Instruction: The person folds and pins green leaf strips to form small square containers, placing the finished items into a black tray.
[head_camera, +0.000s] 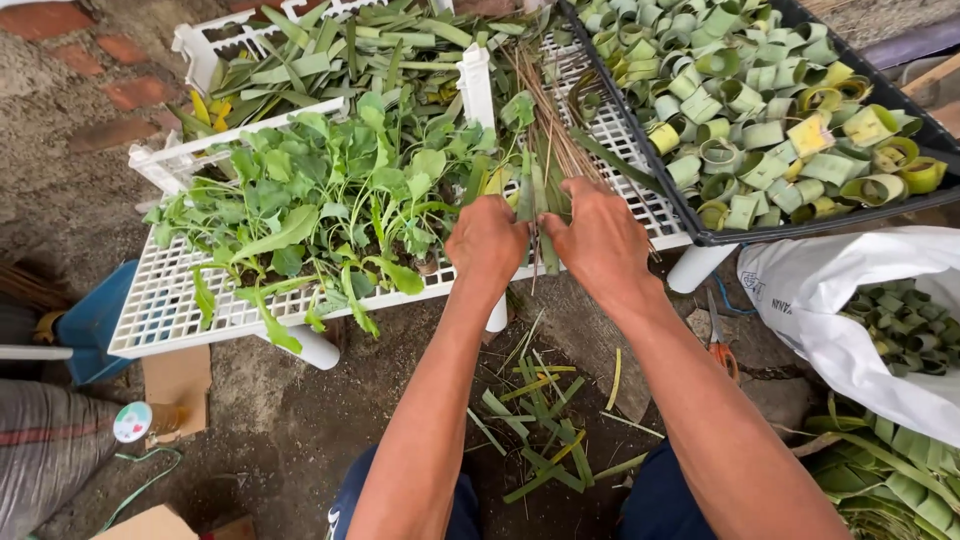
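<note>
Head view: left hand (487, 243) and right hand (598, 240) pinching a green leaf strip (541, 232) between curled fingers, at the near edge of the white crate (160, 312), beside the seedlings (330, 205). Probably handling light, limp, easily torn; best gripped near both ends. Rolled leaf rings (760, 100) filling the black tray (800, 232) at right.

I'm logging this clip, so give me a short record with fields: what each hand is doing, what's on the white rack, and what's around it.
left hand: left hand pinching green leaf strips
right hand: right hand gripping the same strips
white rack: white rack carrying seedlings
black tray: black tray full of rolled leaf rings
ground: cut leaf scraps, orange-handled scissors
right side: white sack with more rings
</note>
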